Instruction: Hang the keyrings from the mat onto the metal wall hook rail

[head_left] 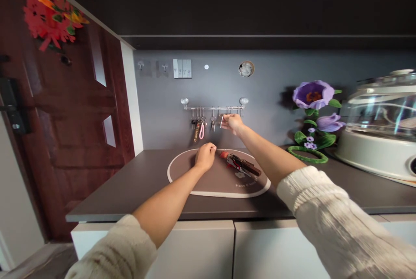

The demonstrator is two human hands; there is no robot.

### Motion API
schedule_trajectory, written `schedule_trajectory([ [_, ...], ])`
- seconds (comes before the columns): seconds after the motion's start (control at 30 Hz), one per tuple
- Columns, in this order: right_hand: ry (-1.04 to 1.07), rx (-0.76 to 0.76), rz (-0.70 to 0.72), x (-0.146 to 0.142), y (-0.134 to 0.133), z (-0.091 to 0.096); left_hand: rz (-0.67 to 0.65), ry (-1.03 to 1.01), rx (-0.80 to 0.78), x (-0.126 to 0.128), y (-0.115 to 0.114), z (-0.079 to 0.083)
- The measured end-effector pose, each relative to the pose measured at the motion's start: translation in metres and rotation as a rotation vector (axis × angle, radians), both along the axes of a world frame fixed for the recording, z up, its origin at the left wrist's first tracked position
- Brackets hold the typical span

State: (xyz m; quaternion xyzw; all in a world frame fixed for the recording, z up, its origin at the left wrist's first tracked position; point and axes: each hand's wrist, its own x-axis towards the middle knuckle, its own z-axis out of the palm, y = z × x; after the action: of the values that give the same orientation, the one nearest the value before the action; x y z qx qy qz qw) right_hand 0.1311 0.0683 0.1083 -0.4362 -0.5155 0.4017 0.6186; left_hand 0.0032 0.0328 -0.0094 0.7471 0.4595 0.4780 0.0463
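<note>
One mat point(182, 176), "Have" legible, left hand point(206, 157) above.

Grey wall point(214, 86) | dark red door point(81, 136), left | dark countertop point(130, 183) over white cabinets point(198, 246) | floor point(48, 259) perhaps stone, blurred

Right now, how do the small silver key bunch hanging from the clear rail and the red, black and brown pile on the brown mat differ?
The small silver key bunch hangs from the clear rail; the red, black and brown pile lies on the brown mat. The bunch looks mostly silver; the pile mixes colours. The bunch looks smaller than the pile. Neither is in the left hand or right hand.
</note>
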Motion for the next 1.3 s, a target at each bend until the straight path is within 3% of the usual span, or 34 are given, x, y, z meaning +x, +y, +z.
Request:
schedule_trajectory([
  [0.33,0.003,-0.059,-0.08,-0.007,0.021,0.002,-0.003,-0.022,-0.002,0.001,0.0,0.0],
  [1.3,-0.037,-0.082,-0.089,-0.006,0.03,-0.016,0.001,-0.016,0.002,0.0,0.0,0.002],
])
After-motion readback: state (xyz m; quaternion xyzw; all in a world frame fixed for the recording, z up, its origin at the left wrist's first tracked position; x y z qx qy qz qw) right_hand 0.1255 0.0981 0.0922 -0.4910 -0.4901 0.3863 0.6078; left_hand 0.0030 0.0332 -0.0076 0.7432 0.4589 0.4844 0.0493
